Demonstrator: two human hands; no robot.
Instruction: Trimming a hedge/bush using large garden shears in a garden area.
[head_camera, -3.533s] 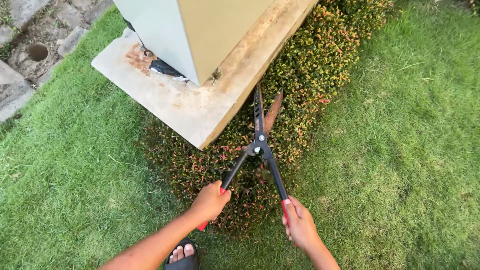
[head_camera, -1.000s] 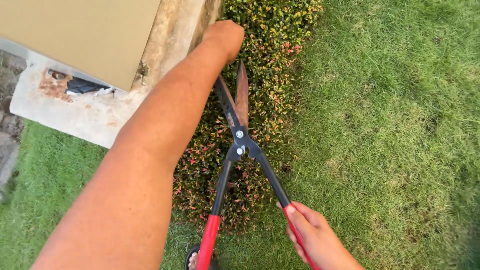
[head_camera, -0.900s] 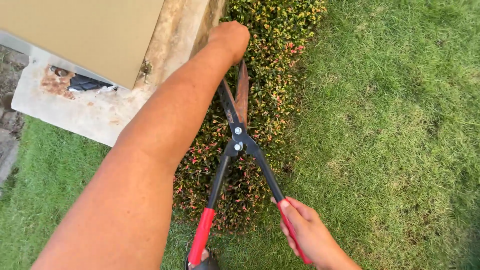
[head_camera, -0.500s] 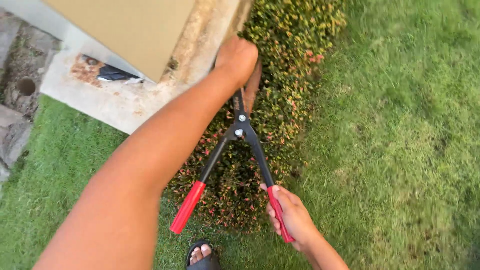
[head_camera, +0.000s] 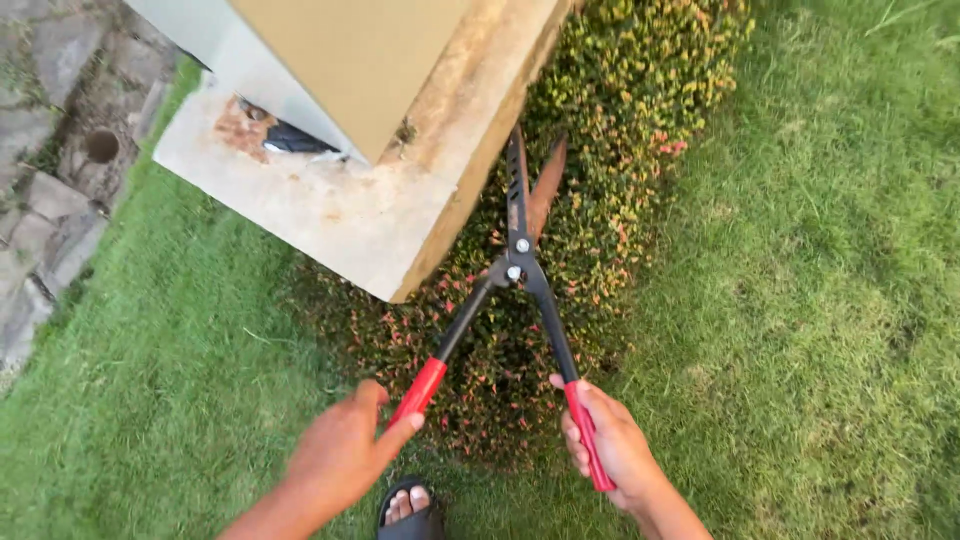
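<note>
**Shears over the low hedge, one grip held, one about to be**

While the right hand (head_camera: 612, 450) is wrapped around the red grip at about five o'clock in the view, the left hand (head_camera: 340, 460) sits at seven o'clock with fingers loosely spread, its thumb and fingertips just at the end of the other red grip but not visibly wrapped around it. The hedge shears (head_camera: 520, 265) lie above the low hedge (head_camera: 620, 190), handles splayed toward the person, pivot bolt near the centre of the view, and the two long blades pointing toward twelve o'clock, slightly parted, the right one rusty brown.

The shears look stiff and fairly heavy at the front: long steel blades and black metal arms put the weight well ahead of the hands, so with one hand alone the tip probably wants to dip. The red grips look rubbery and are the sensible place to hold, one per hand, well back from the pivot. The blade edges should be kept clear of fingers.

The hedge is dense, small-leaved, green with red and yellow tips, soft and springy. At ten to eleven o'clock a pale concrete slab (head_camera: 330, 215) carries a tan box (head_camera: 350, 60); the left blade runs close beside the slab's edge. Grass (head_camera: 800, 300) lies all around, and a sandalled foot (head_camera: 405, 508) shows at six o'clock.
</note>
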